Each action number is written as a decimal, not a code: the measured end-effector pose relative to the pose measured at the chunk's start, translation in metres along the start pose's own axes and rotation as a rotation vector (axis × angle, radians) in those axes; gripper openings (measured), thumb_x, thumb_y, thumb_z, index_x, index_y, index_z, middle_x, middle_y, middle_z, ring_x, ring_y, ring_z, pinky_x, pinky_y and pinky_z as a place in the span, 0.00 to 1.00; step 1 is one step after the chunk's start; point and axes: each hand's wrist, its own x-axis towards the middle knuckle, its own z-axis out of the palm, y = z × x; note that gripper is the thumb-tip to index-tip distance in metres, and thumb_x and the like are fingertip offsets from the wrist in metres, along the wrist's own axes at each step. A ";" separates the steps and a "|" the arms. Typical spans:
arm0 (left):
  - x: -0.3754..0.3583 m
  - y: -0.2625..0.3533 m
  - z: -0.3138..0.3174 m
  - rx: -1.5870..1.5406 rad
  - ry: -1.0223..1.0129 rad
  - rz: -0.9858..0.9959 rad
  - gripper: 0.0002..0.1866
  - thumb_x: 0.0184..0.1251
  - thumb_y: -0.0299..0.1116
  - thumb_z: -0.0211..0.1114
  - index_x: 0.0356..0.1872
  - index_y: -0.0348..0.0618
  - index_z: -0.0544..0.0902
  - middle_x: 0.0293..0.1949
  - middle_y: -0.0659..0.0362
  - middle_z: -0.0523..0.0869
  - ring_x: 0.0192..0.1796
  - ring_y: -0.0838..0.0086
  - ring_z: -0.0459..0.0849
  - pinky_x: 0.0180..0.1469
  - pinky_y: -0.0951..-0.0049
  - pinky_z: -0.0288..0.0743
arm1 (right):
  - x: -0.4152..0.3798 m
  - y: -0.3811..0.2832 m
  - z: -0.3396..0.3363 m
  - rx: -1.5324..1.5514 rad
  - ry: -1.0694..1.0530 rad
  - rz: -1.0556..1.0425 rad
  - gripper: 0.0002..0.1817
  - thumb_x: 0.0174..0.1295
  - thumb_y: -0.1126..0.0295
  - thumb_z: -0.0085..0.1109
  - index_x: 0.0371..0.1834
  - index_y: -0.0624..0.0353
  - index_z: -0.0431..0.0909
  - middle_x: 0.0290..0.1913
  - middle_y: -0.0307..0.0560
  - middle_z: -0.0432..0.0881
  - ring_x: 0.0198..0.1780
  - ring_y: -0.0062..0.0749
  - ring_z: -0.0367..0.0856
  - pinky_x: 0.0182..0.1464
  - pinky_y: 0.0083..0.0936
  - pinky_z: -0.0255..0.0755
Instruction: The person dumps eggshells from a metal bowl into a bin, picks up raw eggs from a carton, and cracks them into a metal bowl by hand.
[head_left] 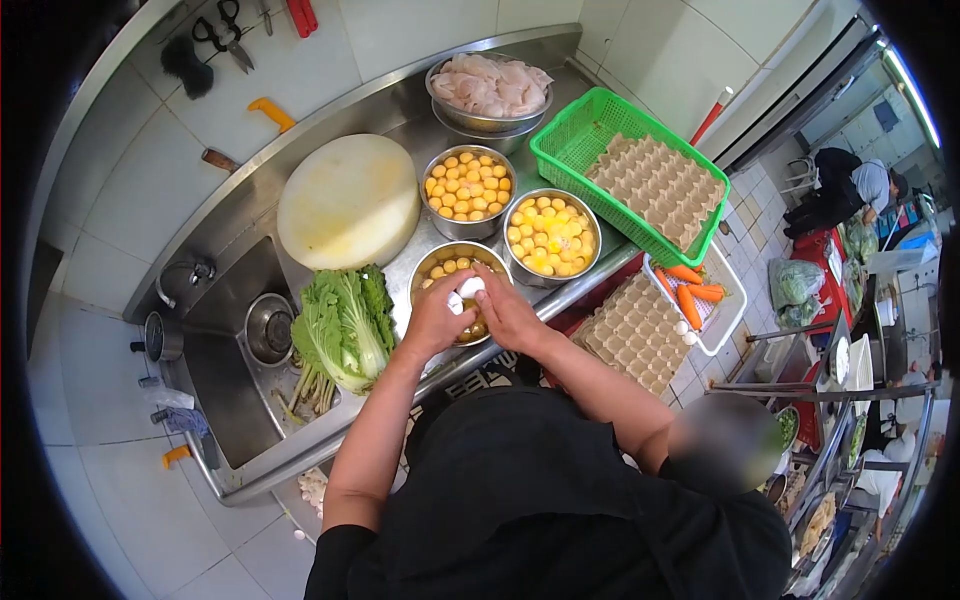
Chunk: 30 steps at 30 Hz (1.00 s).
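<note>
Black clothing [540, 490] before the nearest yolk bowl [417, 283], leafy greens [345, 325] left of it, hands [440, 318] pinching white eggshell [470, 287] above it

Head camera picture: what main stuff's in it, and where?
Steel bowls: three with yolks, silver, on counter
Yolks: many, yellow, in those bowls
Eggshell: count unclear, white, over nearest bowl
Slices: one bowlful, pale pink, counter's back
Chopping board: one, whitish, left of bowls
Leafy greens: one heap, green, by sink
Basket: one, green, right of bowls
Egg trays: several, brown, in and near basket
Carrots: several, orange, in white tub
Scissors: one, dark, on wall
Other people: at least two, light tops, far right
Left hand, right hand: two, bare, on eggshell
</note>
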 end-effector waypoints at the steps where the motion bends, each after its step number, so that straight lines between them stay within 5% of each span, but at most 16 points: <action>1: -0.002 0.004 0.002 -0.017 0.009 -0.016 0.25 0.51 0.30 0.71 0.55 0.40 0.80 0.49 0.50 0.86 0.51 0.66 0.84 0.56 0.71 0.75 | 0.000 0.003 0.007 0.007 0.025 -0.052 0.27 0.77 0.62 0.35 0.72 0.68 0.54 0.65 0.69 0.66 0.68 0.58 0.65 0.69 0.40 0.58; 6: -0.014 -0.007 0.000 -0.366 0.034 -0.236 0.24 0.55 0.28 0.74 0.55 0.42 0.80 0.47 0.57 0.85 0.49 0.73 0.82 0.53 0.73 0.75 | -0.013 -0.012 -0.010 0.193 -0.124 0.078 0.33 0.76 0.54 0.35 0.75 0.68 0.48 0.69 0.74 0.61 0.70 0.60 0.64 0.70 0.40 0.58; 7: -0.023 -0.007 -0.009 -0.517 0.050 -0.364 0.25 0.53 0.27 0.74 0.55 0.40 0.81 0.47 0.58 0.84 0.49 0.73 0.82 0.53 0.74 0.75 | -0.021 -0.014 -0.020 0.247 -0.107 0.076 0.34 0.75 0.52 0.38 0.74 0.68 0.50 0.68 0.73 0.63 0.70 0.59 0.65 0.71 0.40 0.57; 8: -0.035 -0.012 -0.020 -0.576 0.090 -0.387 0.26 0.52 0.26 0.74 0.56 0.39 0.80 0.49 0.57 0.82 0.49 0.72 0.82 0.53 0.72 0.77 | -0.029 -0.002 -0.024 0.146 0.028 -0.053 0.31 0.74 0.53 0.43 0.72 0.65 0.58 0.65 0.67 0.70 0.63 0.54 0.74 0.64 0.37 0.66; 10: -0.079 -0.006 -0.059 -0.901 0.053 -0.535 0.31 0.56 0.27 0.69 0.63 0.39 0.71 0.54 0.54 0.78 0.52 0.66 0.81 0.53 0.63 0.80 | -0.053 0.011 -0.050 0.337 -0.033 0.123 0.25 0.72 0.57 0.50 0.66 0.61 0.68 0.57 0.58 0.78 0.50 0.43 0.82 0.52 0.31 0.74; 11: -0.110 -0.010 -0.077 -0.883 0.061 -0.583 0.36 0.54 0.33 0.69 0.67 0.41 0.68 0.55 0.54 0.78 0.57 0.67 0.79 0.54 0.68 0.77 | -0.068 0.024 -0.059 0.249 0.113 0.098 0.19 0.69 0.61 0.56 0.57 0.59 0.76 0.46 0.51 0.83 0.39 0.32 0.82 0.43 0.27 0.76; 13: -0.187 -0.039 -0.115 -0.835 0.151 -0.685 0.38 0.48 0.31 0.70 0.65 0.38 0.69 0.53 0.54 0.77 0.53 0.65 0.80 0.52 0.63 0.80 | -0.102 0.063 -0.077 0.268 0.290 0.230 0.13 0.68 0.64 0.56 0.49 0.60 0.80 0.39 0.47 0.85 0.39 0.30 0.83 0.43 0.27 0.76; 15: -0.260 -0.034 -0.154 -0.780 0.201 -0.898 0.38 0.44 0.29 0.70 0.63 0.36 0.70 0.56 0.54 0.73 0.52 0.66 0.79 0.50 0.65 0.80 | -0.147 0.121 -0.091 0.199 0.513 0.407 0.11 0.68 0.67 0.55 0.47 0.60 0.80 0.40 0.48 0.85 0.40 0.30 0.83 0.42 0.27 0.76; 16: -0.313 -0.063 -0.182 -0.692 0.089 -0.965 0.39 0.47 0.33 0.69 0.66 0.42 0.70 0.60 0.51 0.72 0.58 0.61 0.75 0.56 0.54 0.75 | -0.173 0.157 -0.099 0.097 0.637 0.503 0.12 0.67 0.66 0.57 0.48 0.60 0.80 0.39 0.49 0.85 0.40 0.33 0.84 0.43 0.29 0.77; 17: -0.381 -0.112 -0.215 -0.687 0.083 -0.976 0.39 0.47 0.33 0.69 0.66 0.42 0.70 0.60 0.51 0.72 0.58 0.61 0.75 0.56 0.54 0.75 | -0.199 0.195 -0.104 -0.006 0.755 0.596 0.13 0.65 0.65 0.58 0.48 0.60 0.79 0.39 0.49 0.85 0.41 0.36 0.84 0.44 0.31 0.77; 18: -0.423 -0.142 -0.232 -0.501 0.000 -1.149 0.36 0.50 0.36 0.66 0.63 0.33 0.70 0.53 0.52 0.78 0.55 0.64 0.79 0.52 0.64 0.77 | -0.223 0.228 -0.114 -0.145 0.786 0.713 0.15 0.64 0.64 0.60 0.48 0.60 0.79 0.41 0.52 0.84 0.43 0.39 0.83 0.47 0.32 0.76; 21: -0.432 -0.090 -0.213 -0.328 0.227 -1.328 0.35 0.51 0.39 0.65 0.61 0.32 0.72 0.55 0.49 0.78 0.56 0.61 0.78 0.55 0.62 0.74 | -0.266 0.272 -0.145 -0.425 0.848 0.981 0.24 0.58 0.58 0.65 0.53 0.62 0.76 0.50 0.62 0.79 0.52 0.50 0.79 0.54 0.39 0.73; 27: -0.445 -0.048 -0.196 0.119 0.843 -1.655 0.34 0.54 0.47 0.63 0.56 0.27 0.76 0.60 0.42 0.77 0.58 0.52 0.76 0.61 0.55 0.66 | -0.242 0.296 -0.195 -0.319 0.877 1.257 0.45 0.53 0.46 0.66 0.71 0.57 0.59 0.66 0.68 0.63 0.66 0.59 0.67 0.67 0.44 0.64; 30: -0.464 -0.095 -0.202 0.051 0.566 -1.638 0.49 0.56 0.44 0.65 0.77 0.61 0.46 0.71 0.48 0.66 0.72 0.49 0.61 0.64 0.37 0.55 | -0.230 0.337 -0.197 -0.322 0.796 1.280 0.46 0.53 0.44 0.66 0.72 0.54 0.58 0.67 0.68 0.62 0.67 0.60 0.65 0.68 0.46 0.63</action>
